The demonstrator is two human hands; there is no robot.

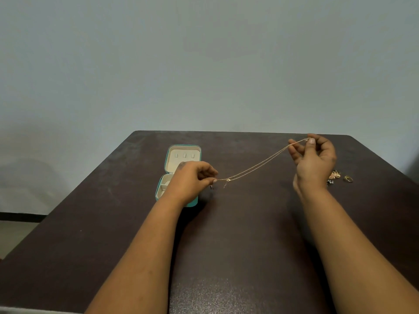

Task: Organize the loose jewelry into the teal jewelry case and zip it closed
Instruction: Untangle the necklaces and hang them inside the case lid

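A thin gold necklace chain (260,164) is stretched taut in the air between my two hands. My left hand (192,177) pinches its clasp end just right of the teal jewelry case (179,152). My right hand (315,157) is raised at the far right and pinches the other end between thumb and forefinger. The case lies open on the table with its cream lining up. My left hand hides part of the case's lower half. A small cluster of loose jewelry (334,176) and a gold ring (348,178) lie behind my right wrist.
The dark brown table (226,234) runs to a far edge against a pale grey wall. Its left edge drops to the floor at the lower left.
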